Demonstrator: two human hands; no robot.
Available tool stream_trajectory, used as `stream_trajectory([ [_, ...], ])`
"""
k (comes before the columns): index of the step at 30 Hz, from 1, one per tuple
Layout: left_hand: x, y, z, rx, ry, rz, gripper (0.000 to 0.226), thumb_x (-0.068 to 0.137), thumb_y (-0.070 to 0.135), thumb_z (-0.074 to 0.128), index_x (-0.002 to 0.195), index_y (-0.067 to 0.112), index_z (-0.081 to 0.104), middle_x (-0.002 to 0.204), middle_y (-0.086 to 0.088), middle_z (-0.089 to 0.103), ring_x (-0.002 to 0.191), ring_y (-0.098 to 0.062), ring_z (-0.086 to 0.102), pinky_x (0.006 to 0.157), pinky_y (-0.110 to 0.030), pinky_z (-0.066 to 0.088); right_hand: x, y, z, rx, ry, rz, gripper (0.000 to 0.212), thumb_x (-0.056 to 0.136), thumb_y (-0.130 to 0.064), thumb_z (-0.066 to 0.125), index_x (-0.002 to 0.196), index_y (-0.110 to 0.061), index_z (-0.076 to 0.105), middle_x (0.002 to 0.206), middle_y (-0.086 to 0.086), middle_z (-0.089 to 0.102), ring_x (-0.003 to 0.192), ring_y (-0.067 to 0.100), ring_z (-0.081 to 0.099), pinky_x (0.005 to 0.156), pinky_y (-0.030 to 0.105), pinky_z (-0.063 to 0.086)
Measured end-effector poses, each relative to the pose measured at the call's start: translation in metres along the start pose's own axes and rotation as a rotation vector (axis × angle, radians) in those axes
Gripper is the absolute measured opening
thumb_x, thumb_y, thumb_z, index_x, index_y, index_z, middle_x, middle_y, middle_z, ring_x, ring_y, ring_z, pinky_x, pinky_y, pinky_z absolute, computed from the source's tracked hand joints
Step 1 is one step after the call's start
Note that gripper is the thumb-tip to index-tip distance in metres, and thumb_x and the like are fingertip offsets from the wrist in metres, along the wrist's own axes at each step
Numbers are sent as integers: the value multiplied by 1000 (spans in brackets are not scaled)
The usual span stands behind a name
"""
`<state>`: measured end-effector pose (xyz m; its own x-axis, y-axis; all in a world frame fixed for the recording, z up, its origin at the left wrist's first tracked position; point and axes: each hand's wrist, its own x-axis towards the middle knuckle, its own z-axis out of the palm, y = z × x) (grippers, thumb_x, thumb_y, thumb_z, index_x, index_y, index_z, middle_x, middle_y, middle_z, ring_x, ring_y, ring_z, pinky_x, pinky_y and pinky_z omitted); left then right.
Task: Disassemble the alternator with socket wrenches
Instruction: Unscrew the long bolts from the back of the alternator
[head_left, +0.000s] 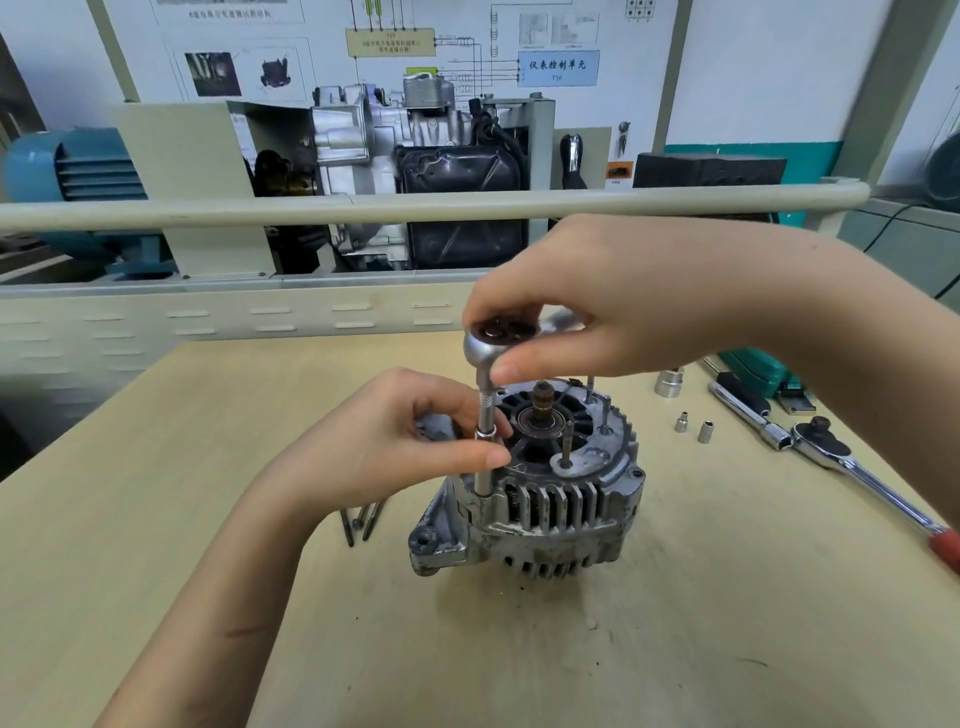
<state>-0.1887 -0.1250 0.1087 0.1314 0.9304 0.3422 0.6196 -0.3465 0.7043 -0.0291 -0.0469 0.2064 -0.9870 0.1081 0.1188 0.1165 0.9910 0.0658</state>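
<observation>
Right hand (597, 306) gripping ratchet (485, 345), left hand (415, 436) pinching extension (487, 431)

- Two bare forearms enter from the near edge, one at the left, one from the right side.
- No sleeve, glove, watch, ring or band shows on either arm.
- Left hand (395, 436): bare, with short, plain, unpainted nails on the thumb and fingers (452, 402).
- Left forearm (218, 597): a short, thin reddish mark across it near the middle, like a light scratch.
- Right hand (597, 296): bare, thumbnail short and unpainted; its other nails are hidden.
- Right forearm (857, 312): bare as far as the right edge, with no marks visible.
</observation>
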Motion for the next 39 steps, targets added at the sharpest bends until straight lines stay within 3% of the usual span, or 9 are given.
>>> stream_trajectory([
  [5, 0, 0, -1, -10, 24, 9, 2, 66, 37, 71, 66, 38, 72, 80, 6, 71, 74, -6, 65, 68, -18, 49, 2, 4, 2, 28, -18, -28, 21, 85, -40, 47, 99, -27, 58, 81, -24, 53, 81, -7, 50, 75, 13, 37],
  [10, 0, -2, 2, 99, 112, 40, 41, 59, 53, 70, 63, 13, 65, 76, -13, 65, 73, -22, 59, 70, -37, 46, 2, 2, 2, 33, 17, -11, 41, 76, -52, 42, 95, -21, 60, 76, -15, 57, 73, 3, 49, 67, 17, 39],
  [15, 1, -1, 3, 53, 92, 22, 46, 58, 54, 70, 65, 8, 64, 72, -13, 64, 71, -29, 58, 72, -46, 45, 1, 0, 5, 18, 35, 23, 45, 72, -57, 38, 87, -20, 58, 65, -11, 51, 63, 7, 48, 59, 18, 35],
  [21, 0, -1, -1, -33, 5, 0, 10, 69, 34, 71, 76, 27, 73, 85, 12, 72, 82, -2, 66, 71, -12, 48, 3, 3, 4, 49, -5, -15, 15, 87, -40, 47, 85, -26, 53, 73, -14, 54, 68, 2, 49, 63, 15, 36],
  [24, 0, 0, -3, -24, 33, 2, 1, 67, 32, 73, 68, 31, 72, 81, 5, 73, 78, -9, 67, 71, -20, 51, 4, 4, 4, 53, -9, -49, 5, 90, -33, 51, 87, -28, 52, 80, -17, 56, 76, 4, 52, 75, 22, 41],
  [27, -1, 1, -2, 33, 71, 25, 23, 64, 39, 78, 70, 18, 70, 82, -7, 70, 76, -19, 65, 73, -36, 49, 4, 2, 4, 70, 26, -58, 20, 86, -39, 52, 95, -23, 61, 83, -15, 60, 78, 3, 52, 73, 20, 41],
  [33, -1, 0, 2, 93, 132, 70, 50, 59, 50, 71, 66, 1, 63, 70, -18, 61, 70, -32, 55, 67, -43, 41, 4, -2, 7, 38, 49, 3, 47, 72, -57, 40, 89, -19, 60, 67, -10, 53, 63, 6, 46, 62, 17, 35],
  [35, 0, -1, 1, 82, 115, 31, 38, 61, 45, 74, 66, 8, 66, 72, -14, 64, 72, -29, 58, 67, -39, 43, 4, -1, 7, 50, 55, 2, 45, 75, -55, 41, 89, -17, 60, 70, -9, 55, 65, 7, 47, 63, 19, 36],
  [39, -1, -1, -1, 10, 6, 4, 9, 69, 38, 70, 73, 30, 72, 85, 20, 71, 83, 4, 64, 69, -8, 46, 5, 3, 9, 72, 52, -22, 28, 87, -39, 50, 94, -14, 61, 78, -11, 57, 70, 9, 48, 67, 16, 37],
])
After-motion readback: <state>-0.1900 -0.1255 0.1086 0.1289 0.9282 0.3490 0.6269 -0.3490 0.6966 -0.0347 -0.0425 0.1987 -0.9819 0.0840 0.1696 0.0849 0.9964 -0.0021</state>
